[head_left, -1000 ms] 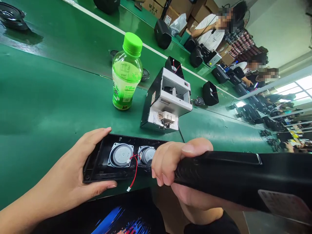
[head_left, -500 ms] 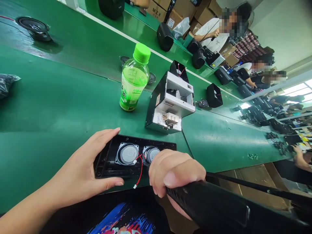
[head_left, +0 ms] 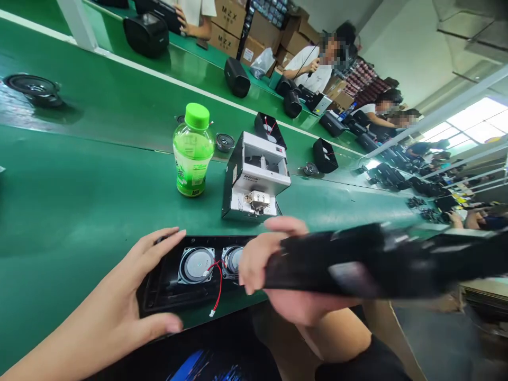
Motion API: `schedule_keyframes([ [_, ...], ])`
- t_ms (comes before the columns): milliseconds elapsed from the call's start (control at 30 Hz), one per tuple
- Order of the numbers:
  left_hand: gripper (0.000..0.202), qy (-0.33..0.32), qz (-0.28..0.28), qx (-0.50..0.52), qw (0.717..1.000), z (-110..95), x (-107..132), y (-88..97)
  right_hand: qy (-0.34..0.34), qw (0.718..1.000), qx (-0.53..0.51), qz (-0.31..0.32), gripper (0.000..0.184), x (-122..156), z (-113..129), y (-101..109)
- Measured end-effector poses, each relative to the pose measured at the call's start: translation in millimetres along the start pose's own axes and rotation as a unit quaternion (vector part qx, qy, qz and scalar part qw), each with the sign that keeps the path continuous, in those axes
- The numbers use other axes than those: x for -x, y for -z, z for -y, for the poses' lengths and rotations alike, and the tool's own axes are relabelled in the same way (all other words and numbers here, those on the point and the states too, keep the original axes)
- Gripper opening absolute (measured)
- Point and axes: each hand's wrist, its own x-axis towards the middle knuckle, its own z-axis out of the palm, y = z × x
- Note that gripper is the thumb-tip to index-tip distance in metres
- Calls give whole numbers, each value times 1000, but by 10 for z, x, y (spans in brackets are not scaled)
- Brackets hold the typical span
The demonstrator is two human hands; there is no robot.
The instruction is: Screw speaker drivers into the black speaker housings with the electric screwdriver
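Fingers of the left hand [head_left: 121, 288] spread wide, holding a black case [head_left: 169, 296] with two speakers [head_left: 198, 264] inside; the right hand [head_left: 257, 264] wraps round a blurry black tool [head_left: 309, 264].

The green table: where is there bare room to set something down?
Left of the bottle, between the upper-left loose speaker and the left hand; also right of the machine, beyond the black tool in the right hand. It's crowded around the black casing, where both hands are.
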Motion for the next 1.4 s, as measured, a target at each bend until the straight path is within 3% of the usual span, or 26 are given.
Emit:
schedule_keyframes([
  [67, 79, 8, 6, -11, 1000, 64, 32, 31, 69, 996, -13, -58, 70, -222, 248, 73],
  [167, 52, -13, -35, -76, 996, 85, -10, 45, 179, 977, 42, -108, 54, -644, 429, 209],
  [267, 48, -63, -29, -151, 986, 53, -152, 2, 242, 963, 65, -104, 61, -1009, 291, 328],
  [367, 43, -104, -14, -188, 977, 24, -315, -63, 199, 976, 76, -44, 72, -1174, 56, 406],
  [433, 38, -117, -10, -191, 975, 10, -396, -88, 192, 978, 80, -26, 72, -1186, -28, 440],
  [567, 32, -116, 6, -184, 976, 0, -464, -72, 170, 978, 103, -66, 79, -1134, -18, 491],
  [767, 35, -105, 18, -170, 980, 12, -412, -61, 157, 978, 84, -105, 65, -914, 59, 453],
  [1000, 36, -90, 16, -184, 979, -8, -299, -85, 80, 997, -5, -19, 59, -615, 227, 226],
  [1233, 36, -71, 16, -179, 981, -48, -257, -113, 6, 998, -54, 24, 72, -658, 67, 5],
  [1400, 35, -75, 12, -174, 982, -95, -259, -94, 3, 994, -101, 38, 77, -666, -109, -63],
])
